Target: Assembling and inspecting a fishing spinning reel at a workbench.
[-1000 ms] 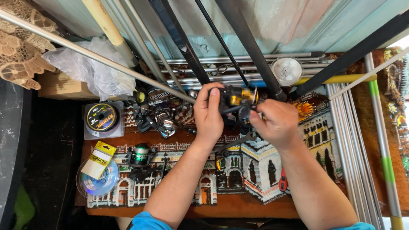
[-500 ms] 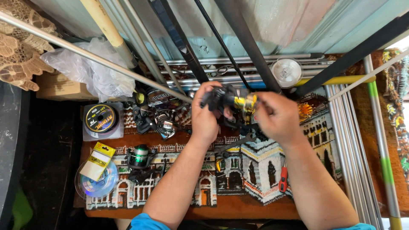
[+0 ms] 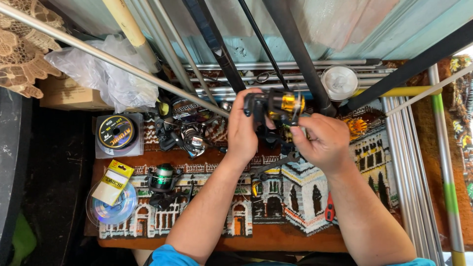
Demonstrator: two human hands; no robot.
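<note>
The left hand (image 3: pixel 245 129) is clamping its grip around the black body of a fishing reel (image 3: pixel 276 106), held up above the patterned tabletop (image 3: pixel 305 197). The reel is looking rigid, compact and fairly weighty, best held by the body. The right hand (image 3: pixel 322 143) is pinching its gold spool side.

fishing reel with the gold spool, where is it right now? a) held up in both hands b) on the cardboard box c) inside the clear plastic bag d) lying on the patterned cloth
a: the black fishing reel with the gold spool is held between the left hand and the right hand, raised above the patterned cloth.
</note>
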